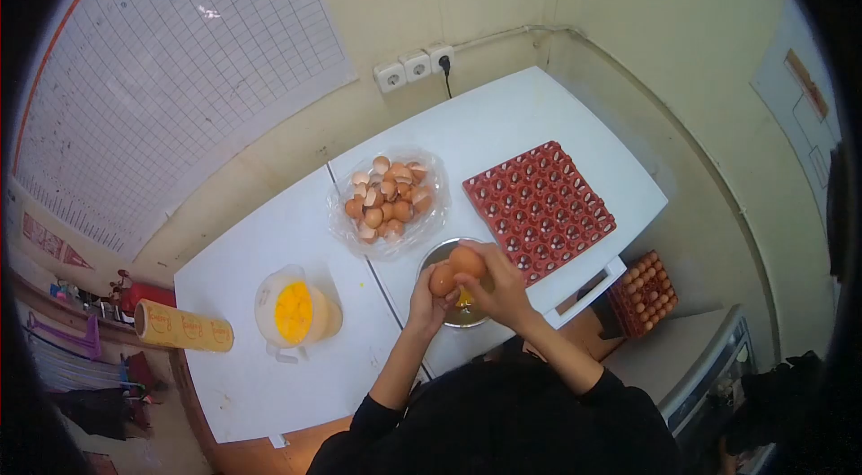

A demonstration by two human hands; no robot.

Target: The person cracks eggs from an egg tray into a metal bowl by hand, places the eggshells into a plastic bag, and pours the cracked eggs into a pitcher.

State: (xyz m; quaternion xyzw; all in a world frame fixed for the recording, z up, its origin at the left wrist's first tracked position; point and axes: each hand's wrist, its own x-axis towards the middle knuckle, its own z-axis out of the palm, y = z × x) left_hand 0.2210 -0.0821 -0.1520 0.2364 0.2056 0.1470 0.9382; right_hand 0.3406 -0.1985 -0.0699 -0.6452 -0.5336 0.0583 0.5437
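Over the metal bowl, my left hand grips a brown eggshell half. Right beside it, my right hand has its fingers wrapped round another rounded brown eggshell half, and the two pieces meet. Yellow yolk shows just below them, with clear liquid in the bowl. My hands hide much of the bowl. Behind it, a clear plastic bag holds a heap of broken eggshells. To the left stands a clear measuring jug with several yolks in it.
A red egg tray with bare cups lies on the right of the white table. Lower down, another tray of brown eggs stands beside an open drawer. A yellow roll lies at the left edge. Wall sockets are behind.
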